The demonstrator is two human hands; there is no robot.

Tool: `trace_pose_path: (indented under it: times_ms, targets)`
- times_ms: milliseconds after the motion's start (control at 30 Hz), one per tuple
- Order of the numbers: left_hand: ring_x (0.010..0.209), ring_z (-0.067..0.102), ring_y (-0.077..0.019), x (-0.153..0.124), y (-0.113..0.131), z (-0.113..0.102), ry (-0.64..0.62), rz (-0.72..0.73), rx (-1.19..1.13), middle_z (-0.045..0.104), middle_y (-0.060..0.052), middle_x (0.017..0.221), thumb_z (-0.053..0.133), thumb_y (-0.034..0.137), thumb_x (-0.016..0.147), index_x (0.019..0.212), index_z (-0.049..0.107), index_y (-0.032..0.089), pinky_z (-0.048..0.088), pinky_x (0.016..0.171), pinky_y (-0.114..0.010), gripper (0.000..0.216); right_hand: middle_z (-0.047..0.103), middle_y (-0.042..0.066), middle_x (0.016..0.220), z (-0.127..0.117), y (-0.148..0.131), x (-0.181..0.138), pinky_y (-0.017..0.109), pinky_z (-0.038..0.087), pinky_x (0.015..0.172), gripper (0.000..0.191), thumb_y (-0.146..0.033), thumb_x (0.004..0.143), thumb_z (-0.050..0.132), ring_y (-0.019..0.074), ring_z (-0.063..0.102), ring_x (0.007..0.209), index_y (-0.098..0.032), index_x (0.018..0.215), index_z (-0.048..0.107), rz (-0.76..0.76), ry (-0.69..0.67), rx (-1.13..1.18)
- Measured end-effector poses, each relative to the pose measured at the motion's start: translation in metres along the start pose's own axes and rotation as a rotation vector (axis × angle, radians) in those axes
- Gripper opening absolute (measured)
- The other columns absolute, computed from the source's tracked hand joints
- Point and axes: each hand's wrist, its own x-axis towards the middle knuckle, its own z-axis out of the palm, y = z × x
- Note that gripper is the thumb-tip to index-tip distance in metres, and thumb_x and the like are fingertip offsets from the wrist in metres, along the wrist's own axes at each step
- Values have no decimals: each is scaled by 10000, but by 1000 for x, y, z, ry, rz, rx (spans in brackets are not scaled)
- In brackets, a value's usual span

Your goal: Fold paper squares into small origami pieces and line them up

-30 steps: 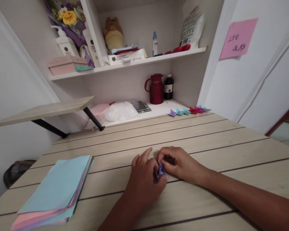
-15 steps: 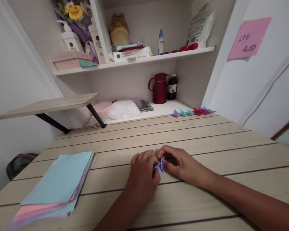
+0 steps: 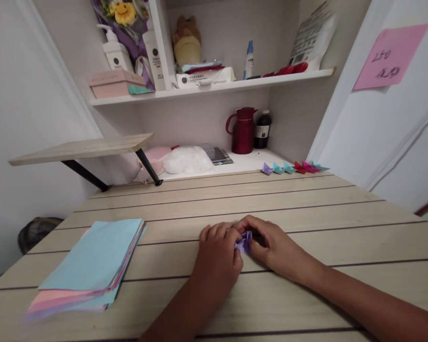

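A small folded piece of purple paper (image 3: 244,243) is between my two hands, just above the wooden table (image 3: 288,299). My left hand (image 3: 219,254) grips its left side between thumb and fingers. From the right, my right hand (image 3: 266,240) pinches it with thumb and index finger. My fingers hide part of the folds. On the left lies a stack of coloured paper sheets (image 3: 96,254), light blue on top. Along the table's back right edge stands a row of small folded paper boats (image 3: 288,168) in purple, light blue, red and pink.
A raised wooden stand (image 3: 82,148) with black legs is at the back left. Behind the table are a red jug (image 3: 243,130), a dark bottle (image 3: 262,129) and a white fluffy bundle (image 3: 188,160). A shelf (image 3: 214,90) above holds bottles and boxes.
The purple paper looks more spread between my fingers, its folds turned differently. Both hands keep hold of it. The whole view has shifted slightly, so things appear further right.
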Motion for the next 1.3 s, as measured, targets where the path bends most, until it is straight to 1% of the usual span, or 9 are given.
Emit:
trace_pose_path:
  times_ms: [133,333,533,600,700,800,967,1133,1300]
  targets:
    - [1218,464,-250,0,1,-2,-6,2,-4,578,-54,1271,500,128,785,1027,580,248,245,1087,-487,281,651,-2,863,1,2,0,273,441,729,318,-15,691,452,167,586,797,-220,899,577,-15,1,0]
    - [1222,455,-267,1,4,-3,-11,-6,-3,560,-60,1304,500,128,791,1114,588,249,255,1081,-508,355,629,5,828,6,6,4,293,434,727,326,-8,636,467,185,569,802,-226,866,544,-20,30,-87]
    - [1230,451,-272,1,2,2,-4,-22,21,528,-71,1343,486,109,780,1224,551,262,255,1081,-516,474,586,3,841,5,11,8,280,434,708,321,9,627,484,177,553,798,-228,841,524,-28,4,-155]
    - [1236,450,-272,1,2,3,-5,-20,31,514,-77,1358,478,87,763,1227,550,263,255,1080,-520,502,569,-1,854,3,14,9,275,434,709,326,10,615,493,172,551,792,-231,836,514,-30,-20,-192]
    - [1257,439,-269,1,2,3,-8,-13,53,495,-82,1379,461,69,757,1209,562,261,246,1085,-522,502,555,2,898,0,16,10,272,435,715,347,1,615,510,164,551,783,-236,868,509,-37,-50,-244]
    - [1274,432,-262,1,2,3,-9,-21,57,491,-80,1386,456,65,761,1192,566,265,237,1095,-524,488,544,3,902,-2,18,10,273,435,722,316,-23,627,529,160,547,777,-236,858,495,-48,-64,-279]
    - [1303,408,-248,2,2,2,-4,-47,31,505,-97,1367,479,80,765,1035,598,241,253,1092,-515,336,541,5,895,0,20,10,272,437,732,244,-35,644,535,158,552,789,-228,785,486,-45,-67,-307]
    - [1322,385,-254,2,2,2,15,-68,6,502,-112,1360,523,99,761,946,593,230,270,1078,-509,236,563,12,926,-1,18,7,271,446,756,231,-43,675,536,165,572,844,-230,810,548,-41,-91,-329]
    - [1281,422,-259,2,1,2,27,-67,-9,521,-91,1333,568,135,779,903,596,239,281,1058,-504,164,623,22,957,-10,16,6,295,442,800,217,-83,731,547,193,591,915,-242,852,629,-6,-114,-366]
